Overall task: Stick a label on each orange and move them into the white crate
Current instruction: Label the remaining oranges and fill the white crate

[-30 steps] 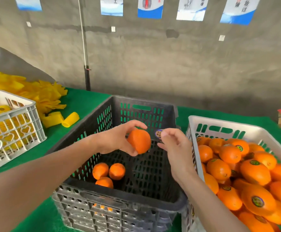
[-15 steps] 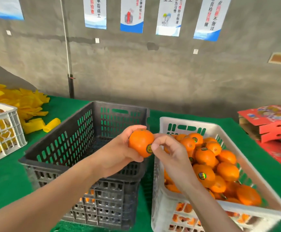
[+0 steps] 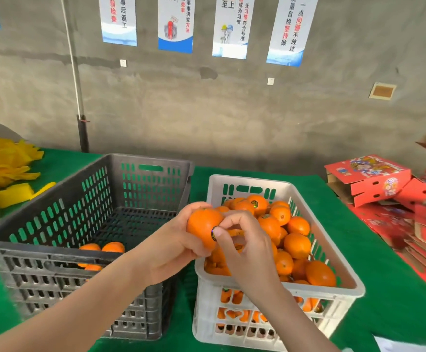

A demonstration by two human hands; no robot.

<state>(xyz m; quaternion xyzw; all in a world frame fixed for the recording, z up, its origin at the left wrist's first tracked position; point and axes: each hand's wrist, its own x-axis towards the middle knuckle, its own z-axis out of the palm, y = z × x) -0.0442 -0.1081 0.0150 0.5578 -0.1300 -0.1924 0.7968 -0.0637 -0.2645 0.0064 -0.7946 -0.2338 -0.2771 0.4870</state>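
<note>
Our left hand (image 3: pixel 171 252) grips a round bright orange fruit (image 3: pixel 203 226), fingers and thumb curled round it, holding it in the air above the near left corner of the white slotted plastic crate (image 3: pixel 252 180). Our right hand (image 3: pixel 247 252) has its fingers curled, and its thumb tip presses a small round dark label (image 3: pixel 213 233) onto the fruit's near side. The white crate sits on the green-covered desk (image 3: pixel 384 288) and holds a heap of labelled oranges (image 3: pixel 297 245). Just to its left stands a dark grey slotted plastic crate (image 3: pixel 54 260) with a few oranges (image 3: pixel 113 247) at its bottom. Red printed cardboard cartons (image 3: pixel 369 179) lie to the right, and yellow foam sleeves (image 3: pixel 6 168) to the far left.
</note>
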